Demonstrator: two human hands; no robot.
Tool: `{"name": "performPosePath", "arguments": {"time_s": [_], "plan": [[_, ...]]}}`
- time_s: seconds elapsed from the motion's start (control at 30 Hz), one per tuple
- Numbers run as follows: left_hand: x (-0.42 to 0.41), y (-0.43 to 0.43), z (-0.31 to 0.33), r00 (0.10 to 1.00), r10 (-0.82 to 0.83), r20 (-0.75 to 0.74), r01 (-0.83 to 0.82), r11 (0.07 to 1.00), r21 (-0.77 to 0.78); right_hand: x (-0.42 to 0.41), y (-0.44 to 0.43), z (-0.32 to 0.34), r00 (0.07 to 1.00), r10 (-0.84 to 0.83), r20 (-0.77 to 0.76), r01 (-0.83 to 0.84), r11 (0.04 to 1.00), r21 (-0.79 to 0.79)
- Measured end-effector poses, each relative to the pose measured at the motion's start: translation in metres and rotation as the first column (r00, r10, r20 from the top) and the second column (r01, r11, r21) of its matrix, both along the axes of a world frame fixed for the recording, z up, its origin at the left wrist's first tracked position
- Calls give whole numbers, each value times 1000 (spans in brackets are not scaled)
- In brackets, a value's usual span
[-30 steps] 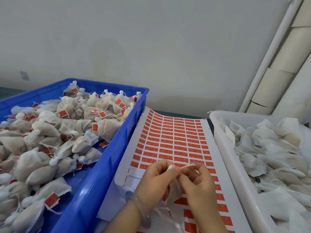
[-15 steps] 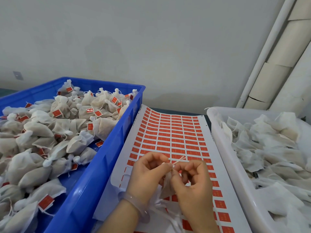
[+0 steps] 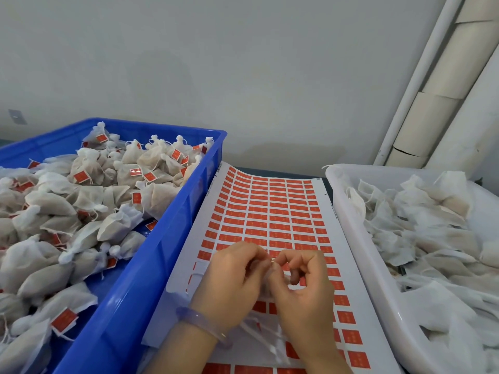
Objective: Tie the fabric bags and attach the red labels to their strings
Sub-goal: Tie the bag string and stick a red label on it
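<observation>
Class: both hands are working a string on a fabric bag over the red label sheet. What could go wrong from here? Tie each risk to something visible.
The left hand and right hand pinch the thin white string, barely visible between them; it could slip, leaving the small white fabric bag loosely tied.
Loose white fabric lies on the white sheet of red rectangular labels and might snag one.
That sheet curls up against the blue plastic crate and may shift.

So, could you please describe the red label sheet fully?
The label sheet is white backing paper with rows of red rectangular stickers, several near-left ones gone. It lies between the blue crate and white tub, far left edge curling up the crate. The left hand and right hand, holding a fabric bag, hide part.
</observation>
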State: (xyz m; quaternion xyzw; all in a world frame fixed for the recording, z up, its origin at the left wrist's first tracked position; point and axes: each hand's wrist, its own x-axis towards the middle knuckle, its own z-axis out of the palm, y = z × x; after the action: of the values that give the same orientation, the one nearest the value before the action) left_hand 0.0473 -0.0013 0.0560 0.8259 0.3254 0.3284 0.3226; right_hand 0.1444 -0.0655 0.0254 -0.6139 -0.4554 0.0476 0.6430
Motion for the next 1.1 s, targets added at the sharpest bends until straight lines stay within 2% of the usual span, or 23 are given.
{"name": "performPosePath", "arguments": {"time_s": [0.07,0.13,0.17,0.23,0.3,0.37,0.53,0.87,1.1], "plan": [[1,-1,0,999,31,-10,-32,999,-31,1,2,-1,998,-13,60,13,1000,4],[1,-2,0,997,48,62,-34,977,-211,0,4,0,995,-20,93,19,1000,16],[0,-1,1,991,45,126,4,932,-361,0,5,0,995,-16,103,14,1000,22],[-1,1,5,962,39,271,153,743,-651,-1,6,2,990,-14,141,9,999,32],[-3,2,8,929,62,366,263,586,-767,0,6,4,989,6,151,-10,1000,22],[-3,1,10,910,82,407,307,529,-792,4,3,5,987,44,155,-46,999,9],[-1,2,10,903,197,383,230,533,-815,5,-1,7,986,128,108,-127,992,-15],[2,2,5,961,81,263,155,631,-760,6,-1,3,992,95,-78,-99,994,-53],[1,3,4,931,93,353,224,618,-754,8,0,4,976,129,-173,-150,982,-115]]}}
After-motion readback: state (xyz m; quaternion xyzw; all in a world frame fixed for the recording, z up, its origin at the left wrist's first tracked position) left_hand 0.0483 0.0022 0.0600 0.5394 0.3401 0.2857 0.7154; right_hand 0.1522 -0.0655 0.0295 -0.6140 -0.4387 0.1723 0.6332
